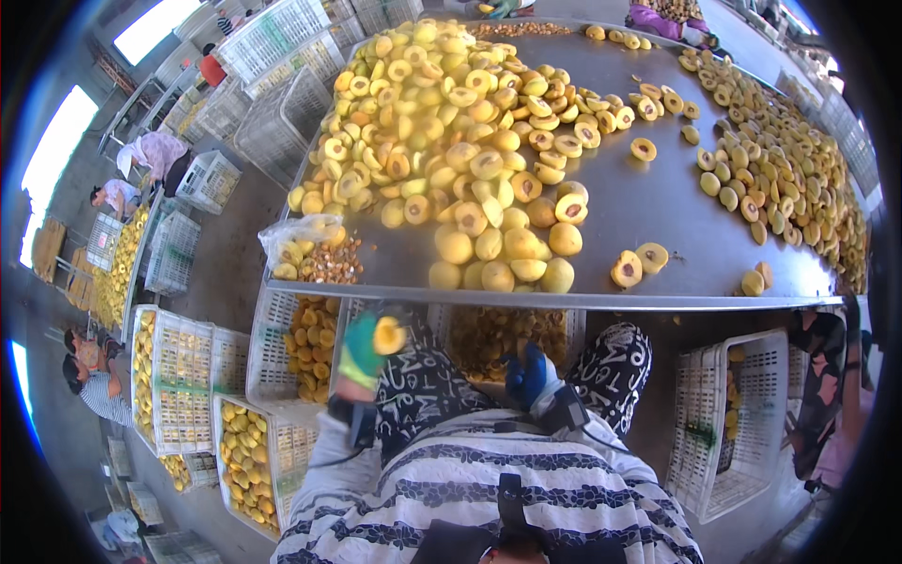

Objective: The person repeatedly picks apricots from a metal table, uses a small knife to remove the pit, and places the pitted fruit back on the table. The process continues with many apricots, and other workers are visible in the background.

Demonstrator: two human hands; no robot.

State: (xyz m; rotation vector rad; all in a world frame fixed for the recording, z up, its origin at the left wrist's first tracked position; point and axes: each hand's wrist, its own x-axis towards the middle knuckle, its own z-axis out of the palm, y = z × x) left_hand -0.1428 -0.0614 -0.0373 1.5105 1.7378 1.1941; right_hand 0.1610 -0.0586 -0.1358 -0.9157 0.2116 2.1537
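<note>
My left hand (361,352), in a green glove, holds a yellow peach half (389,335) just below the table's front edge. It is blurred, above a white crate of peach halves (310,345). My right hand (530,379), in a blue glove, is in front of my lap with its fingers curled. Whether it grips something small is hard to see. Beyond it, between my knees, sits a crate with brownish contents (504,335), partly under the table. A large heap of halved peaches (451,141), many with stones in them, covers the left of the metal table (606,190).
Peach stones (331,261) lie by a clear plastic bag (299,236) at the table's front left corner. Another peach heap (782,169) is at the right. Crates stand left, and a tilted white crate (733,423) stands right. Other people work around, one close at my right.
</note>
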